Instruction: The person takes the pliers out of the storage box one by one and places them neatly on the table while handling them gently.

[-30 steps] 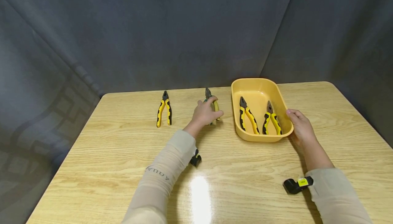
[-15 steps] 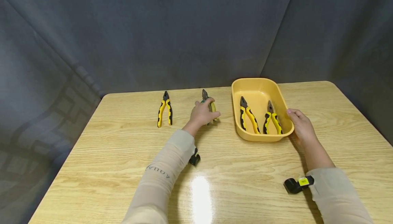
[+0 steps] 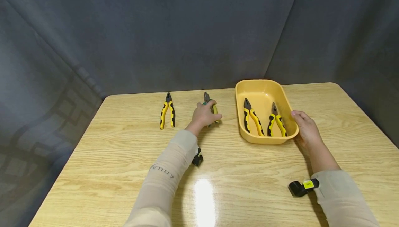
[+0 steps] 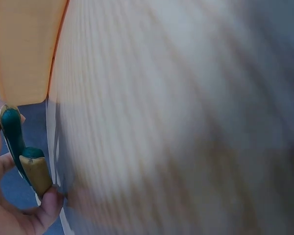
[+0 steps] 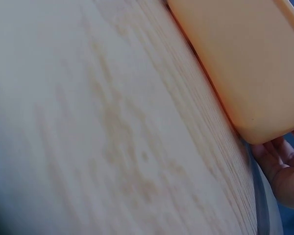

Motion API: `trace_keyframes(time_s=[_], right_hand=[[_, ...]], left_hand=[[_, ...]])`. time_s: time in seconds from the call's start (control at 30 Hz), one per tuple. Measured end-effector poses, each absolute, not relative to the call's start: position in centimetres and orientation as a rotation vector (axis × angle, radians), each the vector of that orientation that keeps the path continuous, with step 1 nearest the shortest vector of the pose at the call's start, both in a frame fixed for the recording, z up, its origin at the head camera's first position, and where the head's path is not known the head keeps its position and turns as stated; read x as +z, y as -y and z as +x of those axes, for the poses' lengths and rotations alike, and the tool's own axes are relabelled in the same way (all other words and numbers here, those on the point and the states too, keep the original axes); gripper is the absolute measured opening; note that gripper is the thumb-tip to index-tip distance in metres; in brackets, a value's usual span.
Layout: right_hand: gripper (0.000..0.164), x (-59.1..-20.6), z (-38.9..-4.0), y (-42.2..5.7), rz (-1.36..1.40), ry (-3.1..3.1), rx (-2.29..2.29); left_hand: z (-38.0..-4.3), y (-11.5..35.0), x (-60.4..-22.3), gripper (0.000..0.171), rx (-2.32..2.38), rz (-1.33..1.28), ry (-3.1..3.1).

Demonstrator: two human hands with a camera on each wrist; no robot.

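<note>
My left hand point(image 3: 204, 114) grips a pair of pliers point(image 3: 206, 97) with green and yellow handles, dark nose pointing to the back of the table. The left wrist view shows both pliers handles point(image 4: 36, 174) between thumb and fingers. At the near right corner of a yellow plastic bin point(image 3: 283, 139), my right hand point(image 3: 307, 126) holds the rim, thumb on top. Its other fingers lie against the bin's outside wall in the right wrist view. Inside the bin are two black-and-yellow pliers, one left point(image 3: 253, 116) and one right point(image 3: 275, 119). Another black-and-yellow pair point(image 3: 168, 111) lies left of my left hand.
The wooden table point(image 3: 109, 171) ends at a dark grey curtain point(image 3: 187, 33) behind and at the sides. A black wrist camera point(image 3: 300, 187) hangs from the right sleeve, another point(image 3: 197, 158) from the left.
My left hand has shifted slightly left with the green-and-yellow pliers, away from the bin. My right hand and the bin have stayed in place.
</note>
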State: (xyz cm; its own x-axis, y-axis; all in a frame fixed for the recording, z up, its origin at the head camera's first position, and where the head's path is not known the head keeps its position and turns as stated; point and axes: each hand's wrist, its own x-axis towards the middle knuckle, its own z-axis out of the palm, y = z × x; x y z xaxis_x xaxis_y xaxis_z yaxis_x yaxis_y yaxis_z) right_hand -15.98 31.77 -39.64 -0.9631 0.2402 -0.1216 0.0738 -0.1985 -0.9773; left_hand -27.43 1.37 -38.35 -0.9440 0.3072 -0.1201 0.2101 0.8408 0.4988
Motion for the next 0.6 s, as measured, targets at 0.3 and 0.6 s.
trace_keyframes(time_s=[0.3, 0.6], right_hand=[[0.012, -39.51, -15.92, -31.88, -0.337, 1.914, 2.332], [0.012, -39.59, -15.93, -31.93, -0.304, 1.883, 2.374]], left_hand=[[-28.01, -1.64, -38.26, 0.059, 0.683, 0.385, -2.816], [-28.3, -1.69, -37.84, 0.059, 0.61, 0.394, -2.82]])
